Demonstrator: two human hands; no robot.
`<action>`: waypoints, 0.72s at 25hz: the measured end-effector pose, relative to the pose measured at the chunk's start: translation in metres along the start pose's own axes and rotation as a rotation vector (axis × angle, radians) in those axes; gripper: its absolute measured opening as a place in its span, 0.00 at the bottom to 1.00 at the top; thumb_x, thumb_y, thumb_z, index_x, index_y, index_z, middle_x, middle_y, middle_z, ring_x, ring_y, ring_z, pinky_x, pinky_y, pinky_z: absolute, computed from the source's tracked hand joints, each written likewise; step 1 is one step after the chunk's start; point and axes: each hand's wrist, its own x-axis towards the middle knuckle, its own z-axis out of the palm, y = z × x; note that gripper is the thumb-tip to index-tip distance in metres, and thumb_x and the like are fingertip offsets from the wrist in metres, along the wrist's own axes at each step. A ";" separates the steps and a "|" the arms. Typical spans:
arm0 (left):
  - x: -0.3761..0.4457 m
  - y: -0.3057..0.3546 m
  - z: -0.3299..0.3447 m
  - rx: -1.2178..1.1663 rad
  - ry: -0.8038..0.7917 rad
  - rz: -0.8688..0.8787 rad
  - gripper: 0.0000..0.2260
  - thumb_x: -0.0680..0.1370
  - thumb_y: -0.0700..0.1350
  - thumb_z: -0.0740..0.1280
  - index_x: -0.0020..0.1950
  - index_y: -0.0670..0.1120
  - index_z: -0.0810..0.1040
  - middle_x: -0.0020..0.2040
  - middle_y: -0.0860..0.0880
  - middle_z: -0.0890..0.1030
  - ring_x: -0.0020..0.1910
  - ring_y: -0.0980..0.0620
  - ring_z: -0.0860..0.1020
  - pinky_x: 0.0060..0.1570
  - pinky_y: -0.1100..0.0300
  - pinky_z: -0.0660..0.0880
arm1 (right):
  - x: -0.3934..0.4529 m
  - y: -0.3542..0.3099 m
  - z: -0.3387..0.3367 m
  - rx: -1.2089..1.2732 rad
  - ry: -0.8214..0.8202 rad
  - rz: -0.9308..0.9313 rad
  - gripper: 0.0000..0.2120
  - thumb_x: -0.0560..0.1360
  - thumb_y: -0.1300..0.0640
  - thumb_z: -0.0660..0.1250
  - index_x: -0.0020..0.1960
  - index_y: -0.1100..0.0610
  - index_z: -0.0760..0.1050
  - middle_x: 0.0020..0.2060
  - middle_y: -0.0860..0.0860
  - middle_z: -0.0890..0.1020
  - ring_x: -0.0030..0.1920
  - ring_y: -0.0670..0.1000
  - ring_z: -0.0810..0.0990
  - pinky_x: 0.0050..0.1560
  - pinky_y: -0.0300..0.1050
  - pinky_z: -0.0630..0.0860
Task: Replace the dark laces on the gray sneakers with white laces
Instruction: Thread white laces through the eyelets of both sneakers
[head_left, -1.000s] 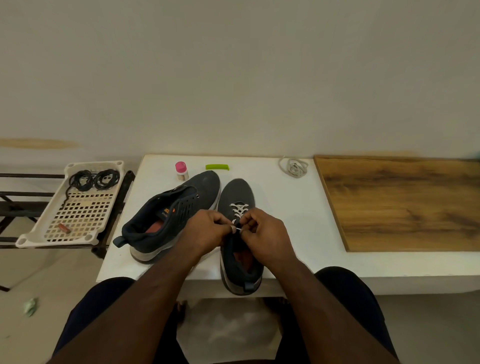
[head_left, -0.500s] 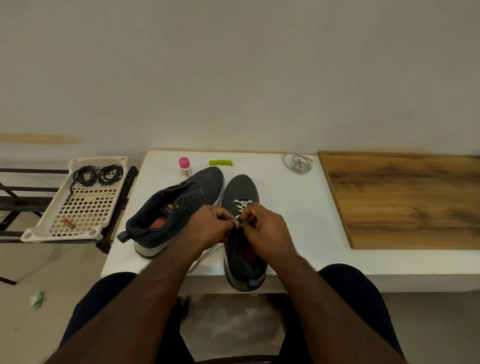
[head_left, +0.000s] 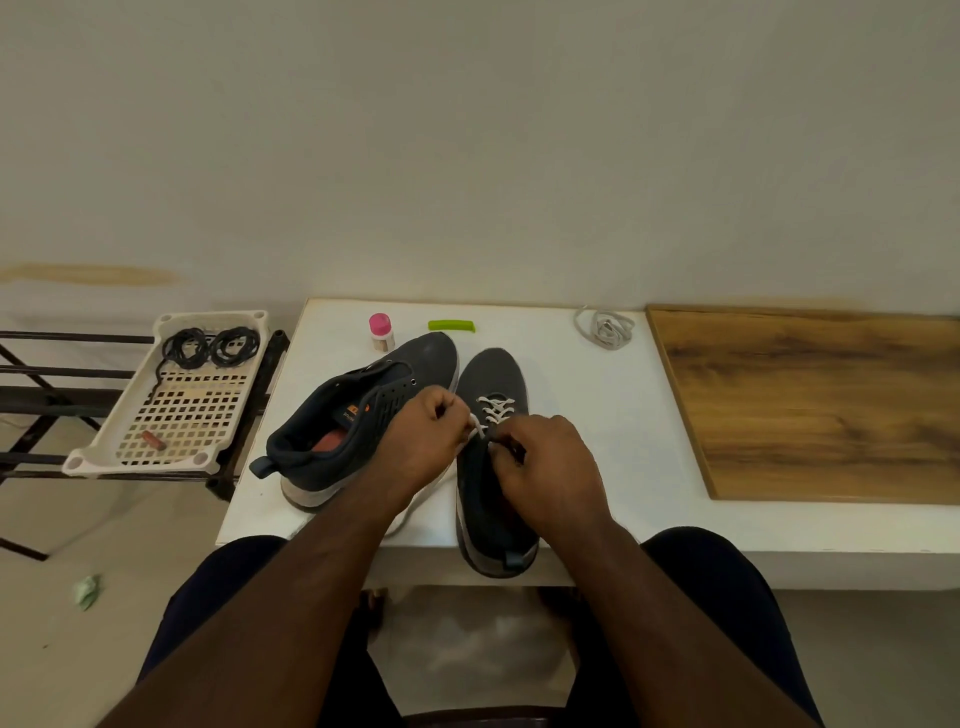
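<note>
Two gray sneakers stand on a white table (head_left: 597, 395). The right sneaker (head_left: 493, 379) points away from me and carries a white lace (head_left: 494, 408) crossed through its front eyelets. My left hand (head_left: 423, 441) pinches one end of that lace just left of the shoe's tongue. My right hand (head_left: 545, 467) grips the shoe's upper at the eyelets, fingers curled; what its fingertips hold is hidden. The left sneaker (head_left: 358, 421) lies angled beside it with no lace. A spare white lace (head_left: 605, 327) is coiled at the table's back.
A white perforated basket (head_left: 171, 410) on a black rack at left holds two coiled dark laces (head_left: 210, 345) and a small brown piece. A pink-capped bottle (head_left: 381, 332) and a green strip (head_left: 451, 326) sit behind the shoes. A wooden board (head_left: 821, 400) covers the table's right side.
My left hand has pulled the lace end up and to the left, away from my right hand. The view has shifted slightly; the shoes stay put.
</note>
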 end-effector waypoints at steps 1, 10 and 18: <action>-0.003 0.007 0.000 -0.193 0.000 -0.030 0.06 0.81 0.43 0.60 0.48 0.44 0.75 0.45 0.47 0.85 0.48 0.47 0.84 0.45 0.53 0.80 | -0.007 -0.007 0.000 -0.076 -0.044 -0.040 0.11 0.79 0.48 0.62 0.56 0.49 0.80 0.48 0.47 0.83 0.50 0.50 0.76 0.47 0.44 0.74; -0.001 -0.007 -0.032 0.662 -0.248 0.130 0.09 0.81 0.49 0.63 0.52 0.50 0.82 0.47 0.51 0.82 0.46 0.50 0.79 0.47 0.58 0.74 | -0.027 -0.026 0.016 -0.207 -0.243 -0.010 0.18 0.81 0.47 0.55 0.70 0.46 0.70 0.56 0.50 0.81 0.56 0.55 0.79 0.54 0.51 0.79; -0.013 0.030 -0.043 -0.629 0.246 0.029 0.10 0.80 0.40 0.59 0.39 0.44 0.72 0.37 0.46 0.76 0.37 0.53 0.79 0.44 0.55 0.77 | -0.028 -0.025 0.014 -0.176 -0.267 0.005 0.21 0.82 0.47 0.56 0.74 0.44 0.67 0.63 0.49 0.79 0.61 0.55 0.78 0.59 0.49 0.76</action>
